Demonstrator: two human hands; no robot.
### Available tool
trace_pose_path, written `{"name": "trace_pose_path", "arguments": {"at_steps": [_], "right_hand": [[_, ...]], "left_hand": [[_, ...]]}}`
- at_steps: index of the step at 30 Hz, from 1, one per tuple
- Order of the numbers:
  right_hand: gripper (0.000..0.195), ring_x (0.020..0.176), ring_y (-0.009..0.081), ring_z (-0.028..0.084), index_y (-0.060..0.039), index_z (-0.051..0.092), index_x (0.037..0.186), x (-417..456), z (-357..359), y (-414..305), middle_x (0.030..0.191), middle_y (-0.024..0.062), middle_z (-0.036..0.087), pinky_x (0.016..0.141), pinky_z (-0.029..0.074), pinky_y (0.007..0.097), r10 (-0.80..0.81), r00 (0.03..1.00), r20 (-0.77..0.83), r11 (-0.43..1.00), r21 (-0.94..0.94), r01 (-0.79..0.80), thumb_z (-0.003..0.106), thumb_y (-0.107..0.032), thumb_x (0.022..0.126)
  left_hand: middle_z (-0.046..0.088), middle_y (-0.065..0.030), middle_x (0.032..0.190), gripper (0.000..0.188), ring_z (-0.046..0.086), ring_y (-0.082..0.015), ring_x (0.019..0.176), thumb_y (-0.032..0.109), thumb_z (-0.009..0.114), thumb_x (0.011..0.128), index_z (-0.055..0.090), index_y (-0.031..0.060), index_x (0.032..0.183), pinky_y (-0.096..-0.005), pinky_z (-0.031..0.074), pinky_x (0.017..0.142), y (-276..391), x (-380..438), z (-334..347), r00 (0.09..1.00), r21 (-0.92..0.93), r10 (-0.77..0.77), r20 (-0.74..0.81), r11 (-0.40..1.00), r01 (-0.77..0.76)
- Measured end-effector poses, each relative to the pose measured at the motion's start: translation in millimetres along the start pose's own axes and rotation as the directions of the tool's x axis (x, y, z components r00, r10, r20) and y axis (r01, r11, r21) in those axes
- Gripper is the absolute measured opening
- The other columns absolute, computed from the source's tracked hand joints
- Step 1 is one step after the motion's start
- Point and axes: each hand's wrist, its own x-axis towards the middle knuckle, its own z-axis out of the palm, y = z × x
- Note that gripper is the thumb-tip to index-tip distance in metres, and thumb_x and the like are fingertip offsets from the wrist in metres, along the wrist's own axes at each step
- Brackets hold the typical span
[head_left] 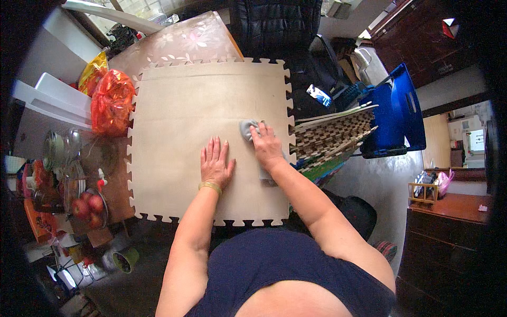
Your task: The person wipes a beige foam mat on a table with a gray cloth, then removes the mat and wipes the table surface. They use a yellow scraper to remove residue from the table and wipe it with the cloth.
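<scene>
Before me lies a large beige foam mat tile (178,103) with interlocking toothed edges. My left hand (215,164), a pale bangle (210,186) at its wrist, rests palm down near the tile's middle, fingers spread a little and nothing in it. To its right, my right hand (267,146) presses a crumpled grey cloth (248,130) against the tile. Part of the cloth is hidden under the fingers and palm. Greyish material also shows beside the right wrist, near the tile's right side; I cannot tell whether it belongs to the cloth.
A flower-patterned tabletop (174,41) extends behind the tile. Red plastic bag (113,103), glass jars and a bowl of apples (95,204) stand left. At right are stacked mat tiles (332,134), a blue plastic chair or crate (392,115), a lit phone (319,96) and a black armchair (275,23).
</scene>
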Motion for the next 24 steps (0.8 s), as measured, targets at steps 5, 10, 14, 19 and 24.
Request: {"name": "trace_pose_path", "arguments": {"at_steps": [5, 10, 14, 19, 24], "right_hand": [[0.041, 0.106, 0.0306, 0.056, -0.0072, 0.06, 0.126, 54.3, 19.6, 21.3, 0.114, 0.013, 0.057, 0.073, 0.057, 0.0395, 0.104, 0.994, -0.022, 0.991, -0.079, -0.106, 0.056, -0.01, 0.085], [0.041, 0.108, 0.0317, 0.056, -0.006, 0.058, 0.126, 120.0, 26.5, 44.1, 0.108, 0.0151, 0.059, 0.076, 0.057, 0.0405, 0.227, 0.974, -0.022, 0.965, -0.132, -0.228, 0.058, -0.007, 0.085], [0.04, 0.106, 0.032, 0.057, -0.0022, 0.058, 0.124, 143.1, 38.1, 70.9, 0.106, 0.0174, 0.06, 0.079, 0.056, 0.0391, 0.233, 0.971, -0.048, 0.966, -0.101, -0.237, 0.059, -0.006, 0.084], [0.039, 0.101, 0.0312, 0.058, 0.0014, 0.06, 0.119, 87.6, 22.2, 34.0, 0.103, 0.0174, 0.06, 0.074, 0.057, 0.0363, 0.062, 0.996, -0.067, 0.984, -0.165, -0.073, 0.058, -0.007, 0.082], [0.041, 0.097, 0.0307, 0.058, 0.0009, 0.06, 0.118, 36.1, 0.5, 14.9, 0.101, 0.0156, 0.059, 0.066, 0.057, 0.0343, 0.034, 0.999, 0.025, 0.995, -0.093, -0.032, 0.06, -0.009, 0.079]], "left_hand": [[0.029, -0.0157, 0.159, 0.068, 0.023, -0.0319, 0.148, 0.043, 0.057, 0.088, 0.043, 0.013, 0.148, -0.0496, 0.015, 0.119, -2.3, -1.9, 2.6, 0.999, -0.003, 0.023, -0.037, 1.0, -0.024], [0.029, -0.0145, 0.159, 0.068, 0.024, -0.0315, 0.148, 0.042, 0.059, 0.086, 0.045, 0.0133, 0.147, -0.0487, 0.015, 0.119, -2.7, -1.0, 0.1, 1.0, 0.001, 0.011, -0.016, 1.0, -0.011], [0.032, -0.0141, 0.158, 0.067, 0.025, -0.0302, 0.147, 0.041, 0.061, 0.085, 0.047, 0.0135, 0.144, -0.0493, 0.017, 0.118, 1.6, 4.2, 1.6, 0.998, -0.016, 0.034, -0.06, 0.999, -0.035], [0.029, -0.0148, 0.159, 0.069, 0.023, -0.0309, 0.148, 0.042, 0.059, 0.086, 0.044, 0.0124, 0.147, -0.0484, 0.014, 0.119, -0.6, 3.2, -1.6, 1.0, -0.008, 0.006, -0.015, 1.0, -0.006], [0.028, -0.0155, 0.159, 0.069, 0.023, -0.0315, 0.148, 0.041, 0.058, 0.087, 0.042, 0.0122, 0.148, -0.0495, 0.015, 0.119, -1.1, 1.9, -2.8, 0.999, -0.007, 0.022, -0.024, 1.0, -0.023]]}}
